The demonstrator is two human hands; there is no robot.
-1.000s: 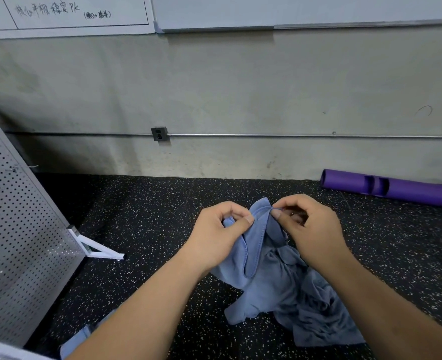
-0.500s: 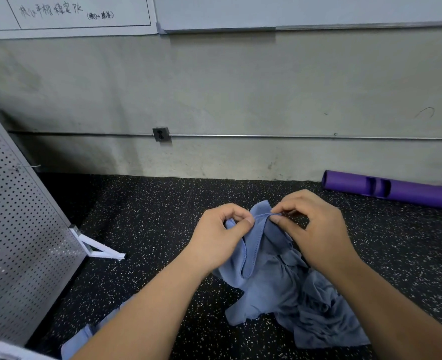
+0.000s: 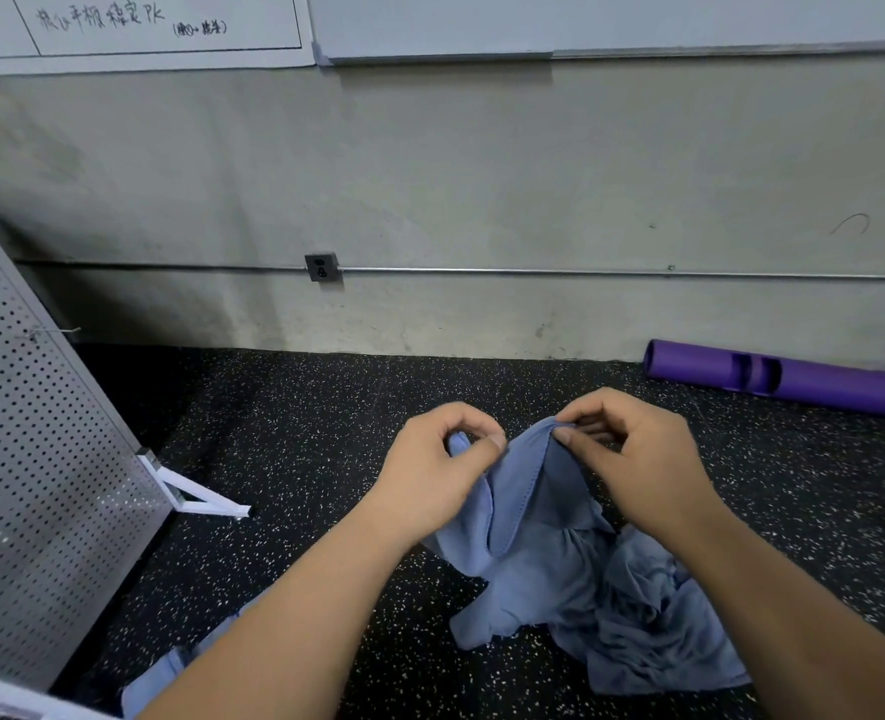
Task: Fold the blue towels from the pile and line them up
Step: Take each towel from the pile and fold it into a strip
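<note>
A blue towel (image 3: 528, 517) hangs crumpled between my two hands above the black speckled floor (image 3: 300, 449). My left hand (image 3: 435, 470) pinches its hemmed edge between thumb and forefinger. My right hand (image 3: 637, 465) pinches the same edge a little to the right, at the top of a fold. The towel's lower part lies bunched on the floor among more crumpled blue cloth (image 3: 653, 626) under my right forearm. Another bit of blue fabric (image 3: 154, 678) shows at the lower left, partly hidden by my left arm.
A perforated metal panel (image 3: 40, 485) on a white foot (image 3: 196, 496) leans at the left. A purple roll (image 3: 793, 379) lies along the wall at the right. The concrete wall (image 3: 482, 200) with a socket (image 3: 321, 267) stands behind.
My hands have drawn slightly apart along the towel's edge, the right sliding to the right. The towel's top edge is stretched a little wider between them.
</note>
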